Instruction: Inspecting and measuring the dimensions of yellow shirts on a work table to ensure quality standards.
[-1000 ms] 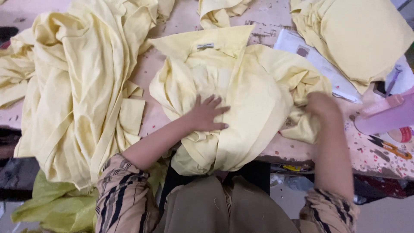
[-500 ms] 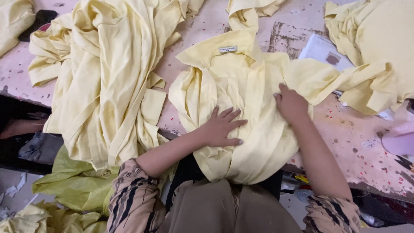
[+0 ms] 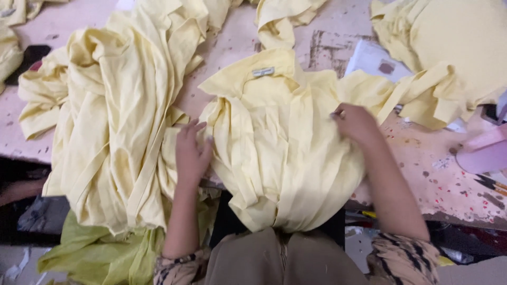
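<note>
Where the desk (image 3: 422, 158) shows pink and paint-flecked, a pale yellow shirt (image 3: 280, 153) lies in the middle, collar away from the person, its lower part hanging over the near edge. The left hand (image 3: 191, 153) lies on the shirt's left edge, fingers loosely curled on the cloth, not clearly gripping. The right hand (image 3: 355, 122) presses on the shirt's right side, fingers bent into the fabric. A heap (image 3: 111, 132) of yellow garments lies just left. Green cloth (image 3: 95, 253) hangs below it.

Paint-stained pinkish worktable (image 3: 438, 174), cluttered dark floor (image 3: 31, 221)
</note>
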